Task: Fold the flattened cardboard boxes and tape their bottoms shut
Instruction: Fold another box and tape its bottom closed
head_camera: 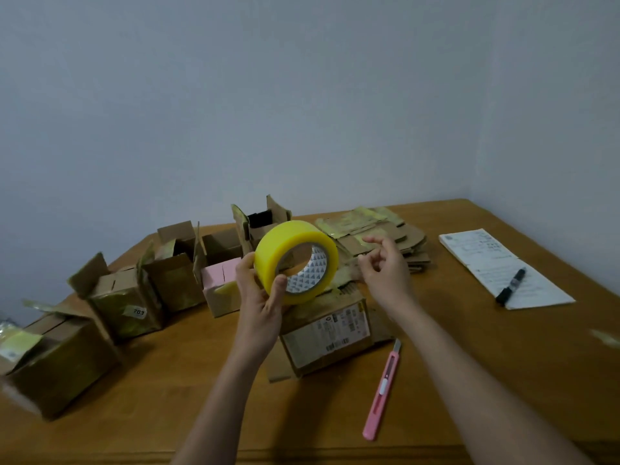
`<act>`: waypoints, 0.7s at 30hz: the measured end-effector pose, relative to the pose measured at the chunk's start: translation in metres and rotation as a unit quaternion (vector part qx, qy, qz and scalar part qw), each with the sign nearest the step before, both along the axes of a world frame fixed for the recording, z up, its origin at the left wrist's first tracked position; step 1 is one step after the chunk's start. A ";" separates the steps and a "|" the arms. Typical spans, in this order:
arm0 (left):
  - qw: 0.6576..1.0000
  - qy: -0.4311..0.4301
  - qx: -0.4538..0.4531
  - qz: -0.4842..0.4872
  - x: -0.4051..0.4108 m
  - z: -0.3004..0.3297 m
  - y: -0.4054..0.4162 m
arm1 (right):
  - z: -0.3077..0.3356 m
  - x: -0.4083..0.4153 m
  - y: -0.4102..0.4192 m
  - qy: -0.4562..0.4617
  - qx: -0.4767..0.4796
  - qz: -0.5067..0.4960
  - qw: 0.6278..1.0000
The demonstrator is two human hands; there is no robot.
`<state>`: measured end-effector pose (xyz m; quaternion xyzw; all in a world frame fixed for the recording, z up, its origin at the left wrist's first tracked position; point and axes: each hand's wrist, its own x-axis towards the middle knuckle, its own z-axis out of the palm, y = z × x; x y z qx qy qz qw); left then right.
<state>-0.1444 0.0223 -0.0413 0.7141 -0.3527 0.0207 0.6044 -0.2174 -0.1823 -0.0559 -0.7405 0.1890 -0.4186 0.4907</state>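
Note:
My left hand [258, 293] grips a yellow tape roll [295, 260], thumb on its inner rim, holding it up above the table. My right hand [385, 266] hovers just right of the roll with loosely curled fingers, holding nothing that I can see. Under the roll stands a folded cardboard box [328, 333] with a shipping label on its near side. A stack of flattened boxes [379, 236] lies behind my right hand. Several folded boxes stand in a row at the left, among them one marked 203 [124, 307] and one with a pink top [219, 286].
A pink utility knife [382, 391] lies on the wooden table [469, 347] right of the labelled box. A white paper pad [500, 266] with a black marker [511, 285] on it sits at the far right. Walls close the table's back and right sides.

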 end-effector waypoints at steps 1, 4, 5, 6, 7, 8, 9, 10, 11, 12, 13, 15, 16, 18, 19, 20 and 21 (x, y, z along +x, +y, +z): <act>1.000 -0.002 -0.001 -0.003 0.001 0.000 -0.001 | 0.000 0.001 -0.001 0.009 0.002 -0.005 1.000; 1.000 -0.028 -0.005 0.009 0.002 0.000 -0.006 | -0.003 0.002 -0.004 0.033 0.017 -0.003 0.999; 0.999 -0.031 -0.008 0.012 0.002 -0.001 -0.007 | -0.005 0.002 -0.005 0.038 0.022 -0.002 0.999; 0.999 -0.031 -0.012 0.012 0.003 -0.003 -0.008 | -0.007 0.001 -0.005 0.043 0.025 -0.002 0.999; 0.999 -0.030 -0.016 0.010 0.003 -0.004 -0.009 | -0.009 0.001 -0.006 0.047 0.030 -0.003 0.998; 0.999 -0.031 -0.018 0.008 0.004 -0.006 -0.010 | -0.010 0.001 -0.007 0.048 0.037 -0.002 0.998; 0.999 -0.033 -0.021 0.007 0.005 -0.007 -0.011 | -0.012 0.000 -0.007 0.047 0.048 0.002 0.998; 0.999 -0.033 -0.024 0.006 0.006 -0.009 -0.012 | -0.013 0.000 -0.008 0.047 0.060 0.005 0.997; 0.999 -0.031 -0.025 0.006 0.006 -0.010 -0.012 | -0.014 0.000 -0.009 0.052 0.073 0.009 0.996; 0.999 -0.027 -0.025 0.007 0.007 -0.011 -0.013 | -0.014 -0.001 -0.010 0.064 0.083 0.014 0.994; 0.999 -0.023 -0.025 0.007 0.008 -0.012 -0.013 | -0.015 -0.001 -0.011 0.082 0.091 0.022 0.992; 0.999 -0.020 -0.023 0.008 0.010 -0.014 -0.014 | -0.019 -0.003 -0.012 0.120 0.111 0.040 0.986; 1.000 -0.020 -0.018 0.009 0.011 -0.014 -0.015 | -0.022 -0.005 -0.013 0.131 0.126 0.045 0.982; 1.000 -0.020 -0.004 0.010 0.012 -0.015 -0.017 | -0.027 -0.008 -0.013 0.143 0.150 0.052 0.977; 1.000 -0.020 0.001 0.008 0.012 -0.015 -0.018 | -0.029 -0.010 -0.012 0.147 0.162 0.059 0.974; 1.000 -0.021 0.003 0.007 0.012 -0.015 -0.018 | -0.030 -0.011 -0.011 0.149 0.172 0.065 0.971; 1.000 -0.023 0.005 0.007 0.012 -0.015 -0.018 | -0.031 -0.011 -0.009 0.151 0.179 0.067 0.970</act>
